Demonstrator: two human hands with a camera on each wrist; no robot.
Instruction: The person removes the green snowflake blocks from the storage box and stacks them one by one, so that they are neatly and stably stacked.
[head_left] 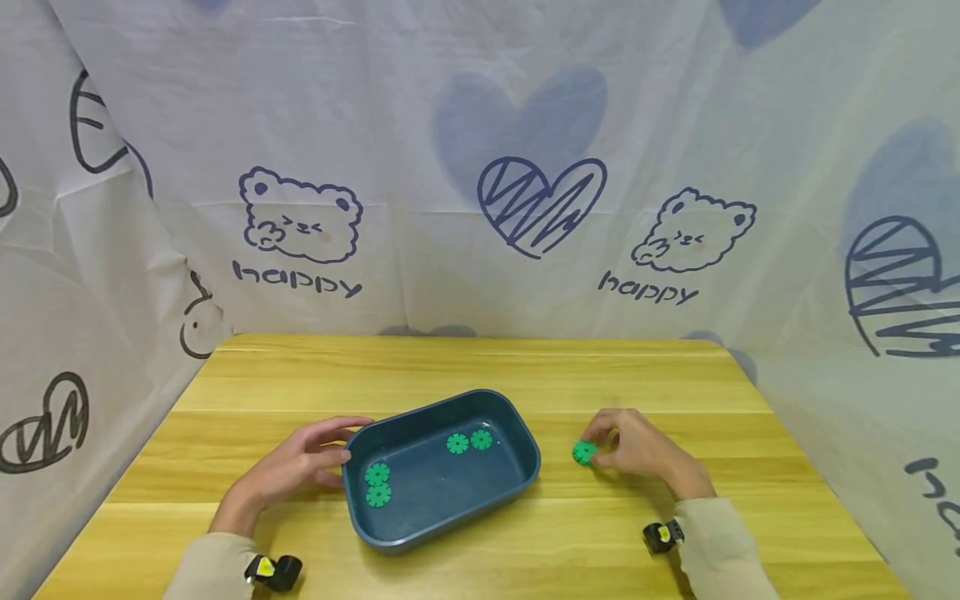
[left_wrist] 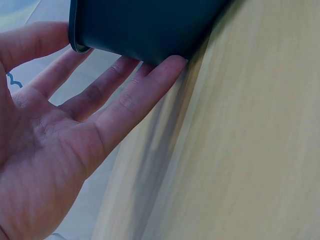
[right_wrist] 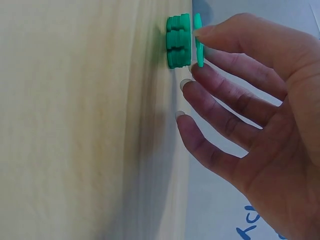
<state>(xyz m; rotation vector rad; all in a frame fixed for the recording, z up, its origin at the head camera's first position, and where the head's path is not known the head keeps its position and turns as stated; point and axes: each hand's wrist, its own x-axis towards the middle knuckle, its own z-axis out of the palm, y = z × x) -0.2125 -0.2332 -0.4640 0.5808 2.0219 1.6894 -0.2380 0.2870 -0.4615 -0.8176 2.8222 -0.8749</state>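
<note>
A dark blue rectangular bin [head_left: 442, 500] stands on the table, with several green notched discs [head_left: 378, 475] inside it in two pairs. My left hand [head_left: 307, 462] rests against the bin's left end, fingers loosely extended along the outer wall [left_wrist: 145, 25] and a digit touching the rim. To the right of the bin, my right hand [head_left: 633, 446] pinches one green notched disc [right_wrist: 199, 42] between thumb and fingers. That disc is a small gap above a short stack of green discs [right_wrist: 178, 42] on the table; its other fingers are loosely bent.
The wooden table [head_left: 480, 367] carries the bin and the disc stack. A printed cloth [head_left: 420, 125] with hearts and bears hangs behind the table and along both sides. Each wrist wears a small black camera [head_left: 279, 573].
</note>
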